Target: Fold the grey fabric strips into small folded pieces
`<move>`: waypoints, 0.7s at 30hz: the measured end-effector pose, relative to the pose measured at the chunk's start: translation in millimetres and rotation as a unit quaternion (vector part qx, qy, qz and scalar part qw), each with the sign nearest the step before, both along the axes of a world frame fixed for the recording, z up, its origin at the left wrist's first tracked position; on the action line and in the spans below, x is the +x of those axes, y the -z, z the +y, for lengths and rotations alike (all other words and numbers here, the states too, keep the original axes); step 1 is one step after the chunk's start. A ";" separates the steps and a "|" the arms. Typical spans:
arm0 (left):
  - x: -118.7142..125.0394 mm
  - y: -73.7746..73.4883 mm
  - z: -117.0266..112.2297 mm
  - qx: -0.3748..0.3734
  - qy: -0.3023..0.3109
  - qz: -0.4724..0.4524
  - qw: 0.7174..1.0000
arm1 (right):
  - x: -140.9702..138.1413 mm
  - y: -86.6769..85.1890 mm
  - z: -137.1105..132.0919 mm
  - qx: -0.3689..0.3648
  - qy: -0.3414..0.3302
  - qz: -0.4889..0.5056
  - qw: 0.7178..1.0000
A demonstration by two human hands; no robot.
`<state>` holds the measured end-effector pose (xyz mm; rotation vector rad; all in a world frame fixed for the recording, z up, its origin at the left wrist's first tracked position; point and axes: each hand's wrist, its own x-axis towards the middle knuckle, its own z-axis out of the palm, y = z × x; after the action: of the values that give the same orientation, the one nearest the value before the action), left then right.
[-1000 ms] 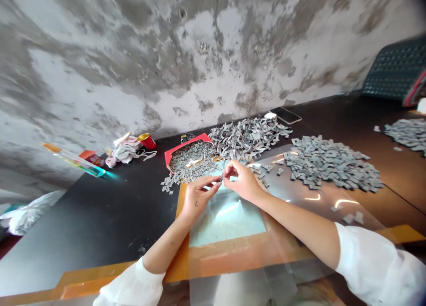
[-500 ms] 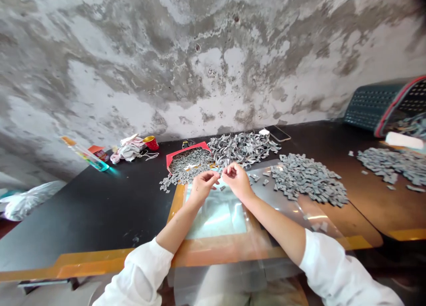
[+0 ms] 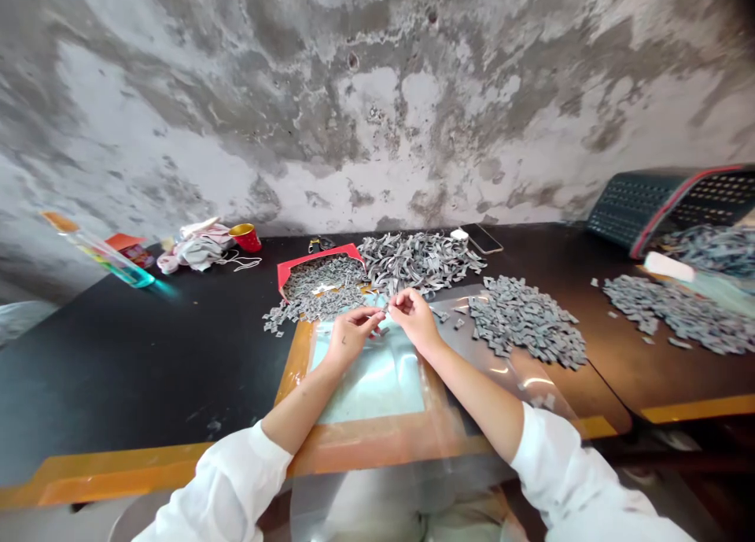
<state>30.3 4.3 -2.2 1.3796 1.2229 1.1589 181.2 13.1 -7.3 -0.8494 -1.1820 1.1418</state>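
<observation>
My left hand (image 3: 352, 336) and my right hand (image 3: 415, 319) meet fingertip to fingertip over a pale sheet (image 3: 377, 388) taped to the table. Both are closed in a pinch on one small grey piece (image 3: 386, 308), mostly covered by the fingers. Just beyond them lies a red-edged tray (image 3: 284, 273) with tiny grey pieces spilling from its front. Behind my right hand is a heap of longer grey strips (image 3: 416, 260). A pile of small flat grey pieces (image 3: 524, 322) lies to the right of that hand.
A dark basket (image 3: 637, 204) lies tipped at the far right, near another grey pile (image 3: 678, 310). Along the wall are a phone (image 3: 484, 239), a red cup (image 3: 245, 237), bundled cloth (image 3: 204, 247) and a bottle with teal liquid (image 3: 112, 259). Orange tape (image 3: 135, 463) covers the table's front edge.
The view has swung slightly to the right, so things on the table sit further left. My hands stay together at the fingertips, and the grey piece between them shows more clearly.
</observation>
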 end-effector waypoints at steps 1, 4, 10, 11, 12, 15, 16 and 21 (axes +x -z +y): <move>0.0 -0.9 -0.1 0.000 -0.004 0.004 1.000 | -0.4 -0.4 -0.3 -0.004 0.000 0.007 1.000; -1.5 -1.7 0.3 0.004 -0.002 0.009 1.000 | -0.8 -2.1 -1.3 0.000 -0.007 0.016 1.000; -5.4 8.8 5.6 -0.004 0.019 -0.016 1.000 | 5.4 -2.6 0.9 -0.017 -0.039 0.014 0.999; -5.7 10.1 6.6 -0.008 0.021 -0.016 1.000 | 6.4 -1.7 1.6 -0.028 -0.057 0.018 0.998; -6.0 10.9 7.4 -0.012 0.024 -0.014 1.000 | 7.1 -0.5 2.4 -0.041 -0.073 0.020 0.996; -7.1 10.6 8.5 -0.012 0.029 0.011 0.999 | 7.2 2.7 4.2 -0.075 -0.074 0.013 0.994; -7.6 10.1 8.4 -0.009 0.032 0.027 0.999 | 7.1 2.9 4.5 -0.082 -0.063 0.005 0.995; -11.6 3.6 4.8 0.102 0.069 0.171 0.977 | 14.3 -4.7 2.1 -0.018 -0.037 -0.181 0.983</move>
<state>18.7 9.1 -5.8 1.8488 1.2443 0.9959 195.5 15.2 -2.6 -1.0794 -1.5045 1.0987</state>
